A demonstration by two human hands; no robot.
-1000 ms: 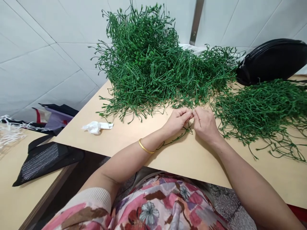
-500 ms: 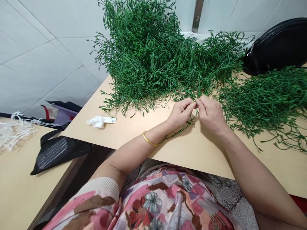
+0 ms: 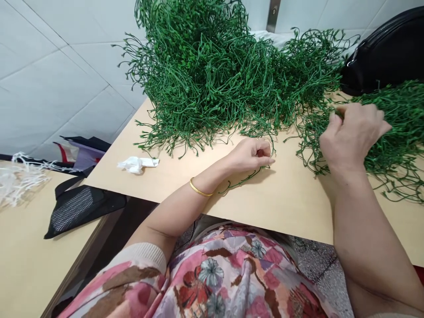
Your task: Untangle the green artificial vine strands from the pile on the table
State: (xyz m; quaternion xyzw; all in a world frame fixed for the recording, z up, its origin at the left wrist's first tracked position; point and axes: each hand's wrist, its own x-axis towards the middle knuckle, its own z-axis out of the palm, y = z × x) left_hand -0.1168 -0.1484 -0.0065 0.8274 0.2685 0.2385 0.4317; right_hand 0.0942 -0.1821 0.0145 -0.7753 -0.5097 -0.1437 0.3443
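My left hand (image 3: 252,155) rests on the tan table (image 3: 185,176), fingers curled shut on a thin green plastic sprig (image 3: 243,180) that trails back toward my wrist. My right hand (image 3: 353,134) hovers over the smaller heap of green sprigs (image 3: 394,132) at the right, fingers bent and partly spread, touching the strands; nothing is clearly gripped in it. A big mound of the same green sprigs (image 3: 212,75) lies behind both hands.
A black bag (image 3: 387,53) sits at the back right. A crumpled white tissue (image 3: 135,164) lies near the table's left edge. On a lower table at left are a black mesh pouch (image 3: 79,210) and white strands (image 3: 16,181).
My right hand let go of the sprig held between both hands and moved right to the smaller heap. The left hand stayed put, still holding the sprig.
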